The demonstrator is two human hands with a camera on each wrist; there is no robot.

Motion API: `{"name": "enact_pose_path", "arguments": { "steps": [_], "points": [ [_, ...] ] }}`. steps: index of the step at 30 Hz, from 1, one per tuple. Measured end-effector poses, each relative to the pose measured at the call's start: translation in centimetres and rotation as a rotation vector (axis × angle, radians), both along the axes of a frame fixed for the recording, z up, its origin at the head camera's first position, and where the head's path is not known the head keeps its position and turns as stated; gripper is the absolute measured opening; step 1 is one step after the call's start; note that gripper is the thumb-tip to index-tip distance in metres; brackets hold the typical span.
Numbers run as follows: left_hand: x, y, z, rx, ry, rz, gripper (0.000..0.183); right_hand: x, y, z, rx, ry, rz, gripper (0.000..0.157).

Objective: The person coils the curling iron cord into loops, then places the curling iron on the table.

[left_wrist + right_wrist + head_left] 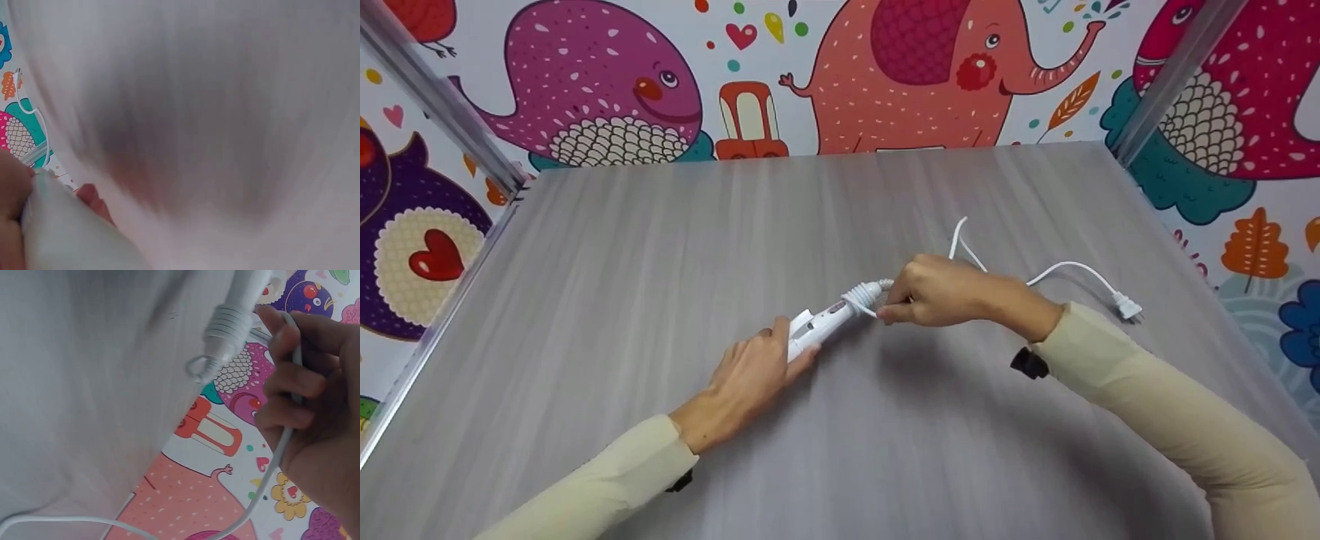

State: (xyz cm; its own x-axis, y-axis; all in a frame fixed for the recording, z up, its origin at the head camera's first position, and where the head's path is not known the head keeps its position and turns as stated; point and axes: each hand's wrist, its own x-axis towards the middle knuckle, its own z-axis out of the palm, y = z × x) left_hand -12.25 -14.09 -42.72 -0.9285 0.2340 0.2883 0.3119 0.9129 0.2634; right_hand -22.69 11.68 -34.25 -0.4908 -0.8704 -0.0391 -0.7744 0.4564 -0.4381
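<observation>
A white hair styling iron (829,321) lies slantwise over the table, its cord end pointing up and right in the head view. My left hand (750,367) grips its body, with fingers on one side and the thumb on the other; the far end is hidden under the palm. Several turns of white cord (228,323) circle the handle near the cord end. From these turns the cord runs into my right hand (941,291), whose curled fingers (295,379) hold it just beside the handle. In the left wrist view the iron's white body (73,225) fills the lower left corner.
Loose cord (1069,264) trails beyond my right wrist to a white plug (1126,306) on the right of the grey wood-grain table (660,247). Panels with cartoon animals (915,75) stand along the back and sides, with metal posts (1177,82) at the corners.
</observation>
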Motion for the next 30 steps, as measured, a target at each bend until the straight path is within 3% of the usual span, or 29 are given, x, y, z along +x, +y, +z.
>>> {"name": "enact_pose_path", "arguments": {
  "steps": [4,9,17,23,25,30],
  "points": [
    [0.0,-0.1,0.4,0.005,0.042,-0.009,0.039,-0.2,0.2,-0.6,0.071,-0.171,-0.065,0.023],
    [0.2,-0.1,0.7,0.008,0.059,-0.019,0.039,-0.8,0.3,-1.8,0.13,-0.295,-0.091,0.028],
    [0.8,0.0,1.0,0.029,0.081,-0.05,0.039,-2.3,0.6,-3.7,0.22,-0.329,-0.177,0.047],
    [1.5,0.4,0.9,-0.002,0.131,-0.076,0.038,-3.6,0.5,-5.0,0.179,-0.311,-0.283,0.038],
    [1.7,0.4,0.9,0.001,0.129,-0.088,0.037,-4.0,0.4,-5.2,0.119,-0.288,-0.236,0.029],
    [1.9,0.5,1.1,0.012,0.107,-0.126,0.038,-4.9,0.2,-4.9,0.041,-0.23,-0.019,0.003]
  ]
}}
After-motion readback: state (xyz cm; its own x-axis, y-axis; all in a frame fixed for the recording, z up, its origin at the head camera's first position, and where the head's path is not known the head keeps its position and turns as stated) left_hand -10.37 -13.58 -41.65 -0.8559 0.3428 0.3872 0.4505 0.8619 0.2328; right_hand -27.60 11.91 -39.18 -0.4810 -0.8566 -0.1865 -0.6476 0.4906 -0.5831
